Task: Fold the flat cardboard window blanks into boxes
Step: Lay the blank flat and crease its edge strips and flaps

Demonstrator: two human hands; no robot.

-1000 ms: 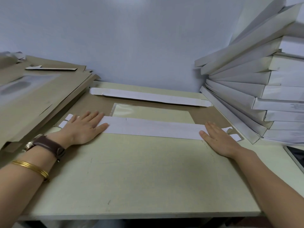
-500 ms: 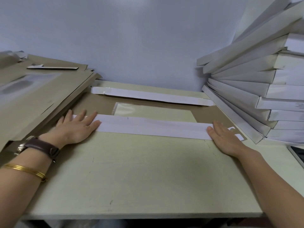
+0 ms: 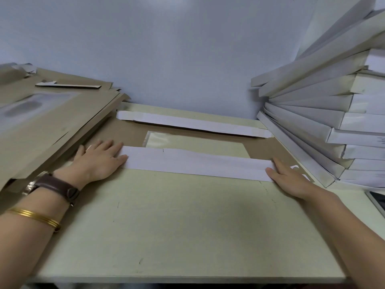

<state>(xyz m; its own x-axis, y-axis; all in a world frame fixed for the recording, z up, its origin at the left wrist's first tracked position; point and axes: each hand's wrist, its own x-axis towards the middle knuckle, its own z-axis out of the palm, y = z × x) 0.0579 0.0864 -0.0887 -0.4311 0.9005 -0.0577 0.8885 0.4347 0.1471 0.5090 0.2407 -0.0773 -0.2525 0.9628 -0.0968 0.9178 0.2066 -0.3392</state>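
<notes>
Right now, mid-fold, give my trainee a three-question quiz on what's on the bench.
1. True or false: the near white flap of the blank is folded over and lying flat, with the left hand and right hand pressing its two ends.
2. Which side holds the stack of folded white boxes? A) the person's left B) the person's right C) the near table edge
3. Fill in: the clear window lies between the near flap and the ____ white flap.

Key: 1 true; 2 B; 3 far. The brown flat blanks sit on the left.
</notes>
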